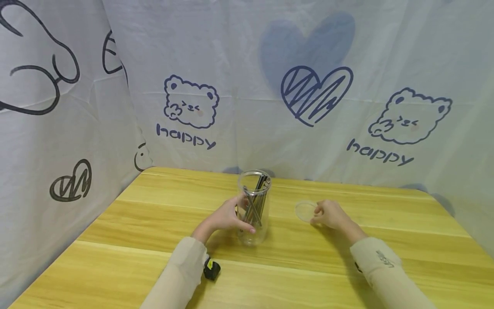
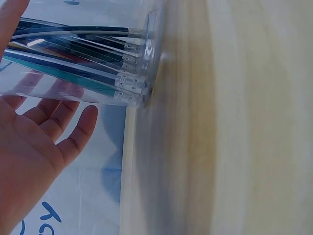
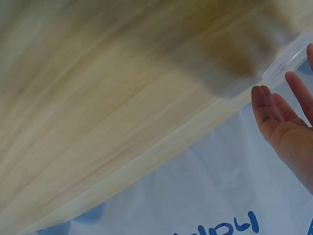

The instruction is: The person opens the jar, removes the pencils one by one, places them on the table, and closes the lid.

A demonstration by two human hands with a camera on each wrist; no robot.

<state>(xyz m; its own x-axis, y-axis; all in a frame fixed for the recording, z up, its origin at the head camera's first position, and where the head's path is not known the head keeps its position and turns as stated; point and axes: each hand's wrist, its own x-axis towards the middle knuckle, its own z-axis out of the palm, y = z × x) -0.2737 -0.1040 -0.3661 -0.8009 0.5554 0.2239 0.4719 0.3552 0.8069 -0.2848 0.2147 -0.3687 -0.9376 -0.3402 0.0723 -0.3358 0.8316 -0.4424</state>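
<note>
Sleeves (image 1: 175, 270) up front. Left hand (image 1: 227, 216) wraps thumb and fingers round clear cup (image 1: 251, 240) of pens (image 1: 256, 206). Right hand (image 1: 331, 214) pinches clear lid (image 1: 305, 210).

Whitish cloth (image 1: 239, 47) hangs behind the yellow wood-grained table (image 1: 154, 197). On it, two bears (image 1: 191, 103) captioned "happy" flank a scribbled heart (image 1: 315, 95).
</note>
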